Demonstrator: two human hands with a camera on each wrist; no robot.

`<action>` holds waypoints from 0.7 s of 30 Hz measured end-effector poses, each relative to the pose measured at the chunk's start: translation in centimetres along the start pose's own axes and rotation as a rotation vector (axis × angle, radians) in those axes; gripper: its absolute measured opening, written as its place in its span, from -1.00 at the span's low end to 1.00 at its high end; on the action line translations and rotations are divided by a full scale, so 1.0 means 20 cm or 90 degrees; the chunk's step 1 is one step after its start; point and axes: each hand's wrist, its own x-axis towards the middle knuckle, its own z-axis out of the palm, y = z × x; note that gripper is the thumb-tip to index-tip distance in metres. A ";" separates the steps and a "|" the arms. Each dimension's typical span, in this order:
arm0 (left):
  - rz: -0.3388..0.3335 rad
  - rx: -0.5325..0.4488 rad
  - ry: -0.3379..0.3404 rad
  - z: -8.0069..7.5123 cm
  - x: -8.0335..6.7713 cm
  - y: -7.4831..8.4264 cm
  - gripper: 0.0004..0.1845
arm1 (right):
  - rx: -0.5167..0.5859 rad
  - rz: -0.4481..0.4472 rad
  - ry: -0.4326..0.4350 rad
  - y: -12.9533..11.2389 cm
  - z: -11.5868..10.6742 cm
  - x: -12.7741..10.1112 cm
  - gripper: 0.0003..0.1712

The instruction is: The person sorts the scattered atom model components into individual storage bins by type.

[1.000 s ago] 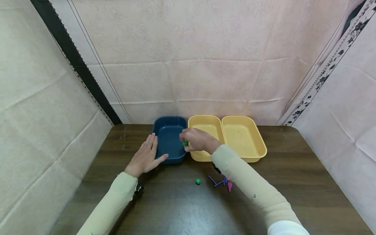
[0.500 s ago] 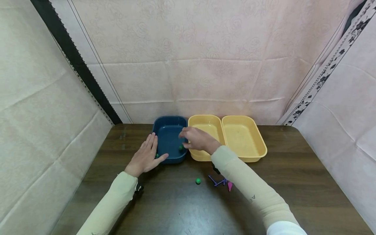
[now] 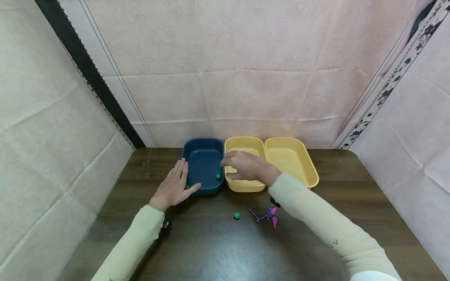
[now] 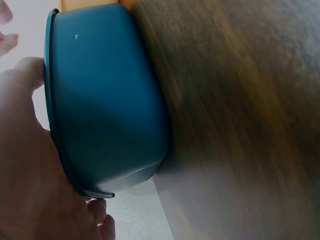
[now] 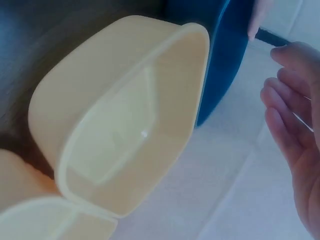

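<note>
A dark blue tray (image 3: 203,146) stands at the back of the table and holds two small green beads (image 3: 218,176), one of them by its near left corner. My left hand (image 3: 174,185) lies flat against the tray's left rim, thumb along the front edge; in the left wrist view the palm (image 4: 25,170) presses the blue tray's wall (image 4: 105,115). My right hand (image 3: 244,166) hovers with relaxed fingers over the middle yellow tray (image 3: 242,186) and holds nothing. In the right wrist view its fingers (image 5: 292,125) hang above the yellow tray (image 5: 115,125) and the blue tray (image 5: 225,55).
A second yellow tray (image 3: 291,158) sits at the right of the row. On the dark wooden table (image 3: 218,249) lie a loose green bead (image 3: 236,216), purple stick pieces (image 3: 261,217) and pink pieces (image 3: 274,221). Fabric walls close in behind and on both sides.
My right hand let go of the green bead, which now lies in the blue tray, and drew back to the right over the yellow tray. The left hand stayed put.
</note>
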 end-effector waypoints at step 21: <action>0.001 -0.004 -0.001 0.00 0.00 0.00 0.16 | -0.010 -0.019 -0.065 -0.11 0.05 -0.23 -0.63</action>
